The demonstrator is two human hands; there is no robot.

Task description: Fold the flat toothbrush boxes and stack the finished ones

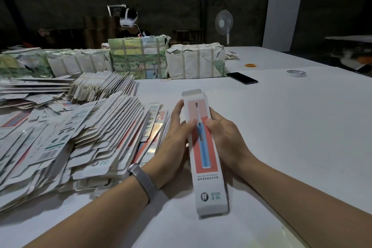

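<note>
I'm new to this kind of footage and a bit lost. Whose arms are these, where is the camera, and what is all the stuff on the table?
There is no machine here: a person wears a camera on the head, so the single picture looks forward and down at their own arms. The left hand, with a wristband, and the right hand grip one toothbrush box from both sides, thumbs on its printed face; its far flap stands open. To the left lie heaps of flat boxes on the white table. Further back are wrapped bundles, a phone, a tape roll and a fan. Another person wearing a headset sits opposite.
</note>
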